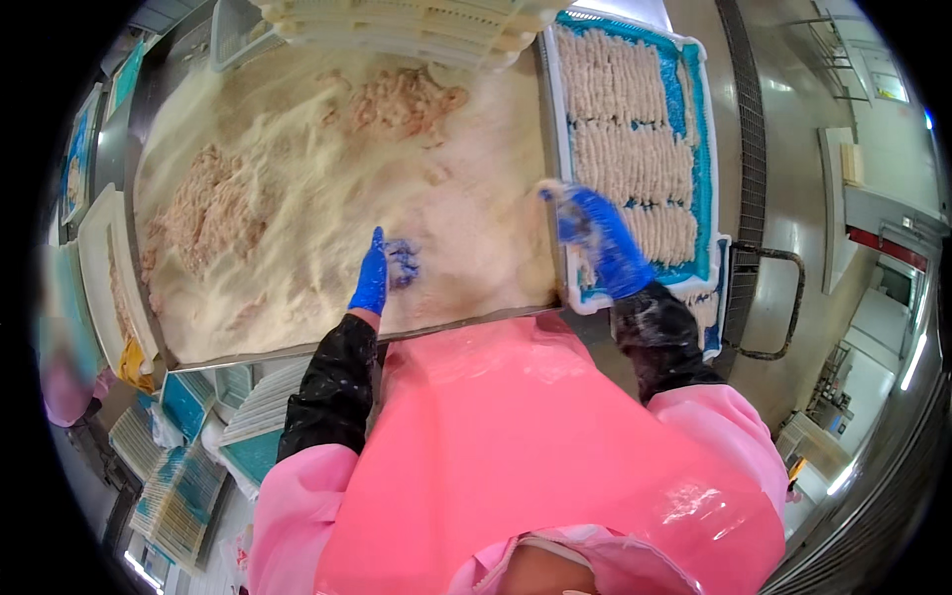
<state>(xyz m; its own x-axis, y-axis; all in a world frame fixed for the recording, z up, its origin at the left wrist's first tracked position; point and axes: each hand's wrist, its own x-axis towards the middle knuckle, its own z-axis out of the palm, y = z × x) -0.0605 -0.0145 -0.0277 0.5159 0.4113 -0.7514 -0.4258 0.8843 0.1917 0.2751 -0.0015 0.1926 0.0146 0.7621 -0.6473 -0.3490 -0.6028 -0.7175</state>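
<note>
Both of my hands wear blue gloves. My left hand (379,270) is over the pale powder (466,248) near the front of a wide metal table, thumb raised and fingers apart, holding nothing. At the table's right edge, my right hand (600,238) has its fingers closed round a pale, powder-coated meat strip; part of it is hidden by the glove and blurred. Beside that hand stands a white tray (710,149) lined in blue, with rows of coated meat strips (635,154). Two heaps of raw meat pieces (213,203) lie in the powder, left and far middle.
Stacked cream plastic trays (416,25) stand over the table's far side. More racks and blue-lined trays (183,486) are at the lower left. Past the strip tray are a metal rail (793,307) and a floor grate (752,149). Another person's pink sleeve (64,392) shows far left.
</note>
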